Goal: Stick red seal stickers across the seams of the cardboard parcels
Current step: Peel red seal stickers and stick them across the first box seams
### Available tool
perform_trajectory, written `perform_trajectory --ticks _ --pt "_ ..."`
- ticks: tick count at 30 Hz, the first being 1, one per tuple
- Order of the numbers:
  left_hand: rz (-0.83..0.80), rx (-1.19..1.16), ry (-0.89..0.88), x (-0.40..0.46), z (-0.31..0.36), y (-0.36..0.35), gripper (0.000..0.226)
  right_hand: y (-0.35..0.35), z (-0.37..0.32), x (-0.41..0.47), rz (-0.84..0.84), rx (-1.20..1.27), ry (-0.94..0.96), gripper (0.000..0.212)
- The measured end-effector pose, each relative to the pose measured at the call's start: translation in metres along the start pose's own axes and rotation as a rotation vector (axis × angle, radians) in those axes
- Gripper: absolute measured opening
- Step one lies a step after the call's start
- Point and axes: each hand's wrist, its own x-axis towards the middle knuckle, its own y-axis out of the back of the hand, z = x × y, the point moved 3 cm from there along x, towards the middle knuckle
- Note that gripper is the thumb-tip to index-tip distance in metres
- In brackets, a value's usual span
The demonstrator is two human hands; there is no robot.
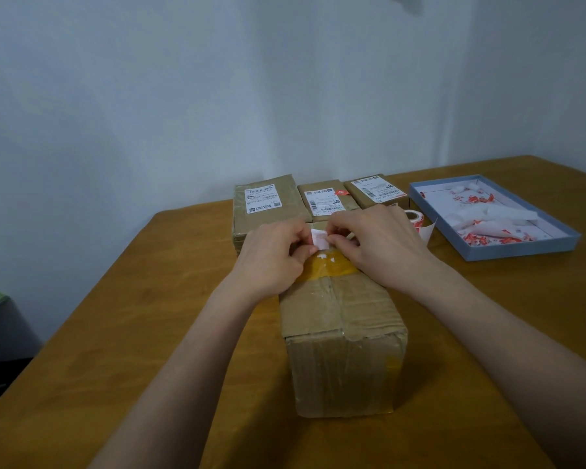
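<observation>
The near box (342, 336) is rough brown cardboard, creased, under glossy clear tape, with a shiny yellow tape band (332, 265) across it. The table (115, 333) is smooth wood with a soft shine. The tray (521, 250) looks like matt blue card, holding white paper scraps (487, 218)

The light is soft and a bit dim, with a cool blue-grey look on the wall (183, 96). No strong glare shows. The arms drop only faint, fuzzy shadows on the counter (115, 333). The whole picture is a little soft, and the small print on the far labels cannot be read. The wide lens bends things near the edges, so the arms look long and stretched at the bottom.
</observation>
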Motion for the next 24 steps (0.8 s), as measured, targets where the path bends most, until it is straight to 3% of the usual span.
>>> perform_trajectory --ticks 7,24 --pt "-0.001 0.059 0.009 0.0027 0.002 -0.0022 0.011 0.0057 0.006 0.0012 -0.081 0.111 -0.028 0.013" --pt "0.007 0.096 -0.029 0.0044 0.0042 0.0004 0.013 0.0022 0.0001 0.001 0.005 -0.005 0.012 0.015"
